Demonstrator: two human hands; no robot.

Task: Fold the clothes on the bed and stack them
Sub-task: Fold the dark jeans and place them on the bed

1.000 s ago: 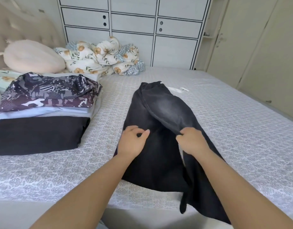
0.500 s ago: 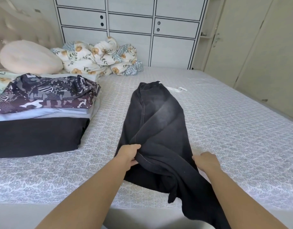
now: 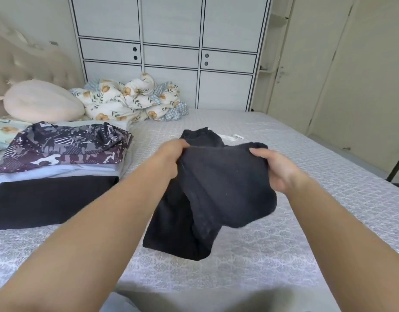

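While the bed (image 3: 306, 221) takes up most of the room, a stack of folded clothes (image 3: 58, 167) sits on its left side w/ a camo-print top uppermost. Mid-bed lie the black trousers (image 3: 216, 188), leg end lifted over toward the waistband. Left hand (image 3: 169, 157) & right hand (image 3: 277, 167) each grip a corner of that raised edge, fingers curled round the fabric.

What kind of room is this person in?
Most likely a home bedroom: a bed with a padded headboard, a crumpled floral quilt, and a white built-in wardrobe behind it.
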